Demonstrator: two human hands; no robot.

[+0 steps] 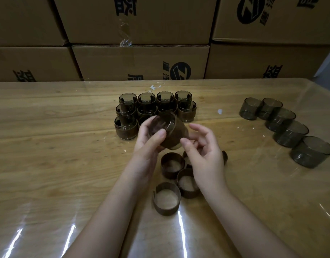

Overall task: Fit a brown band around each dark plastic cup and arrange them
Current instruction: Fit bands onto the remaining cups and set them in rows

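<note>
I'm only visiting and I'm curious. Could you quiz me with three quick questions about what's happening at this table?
1. How many bare cups stand in the curved row at the right?
2. Where on the table do the loose bands lie? A) at the far edge B) nearest the person, below the hands C) in the left corner
3. True or false: the tilted cup gripped by the left hand has no band.

Key: 1. Five. 2. B. 3. False, a brown band wraps it.
</note>
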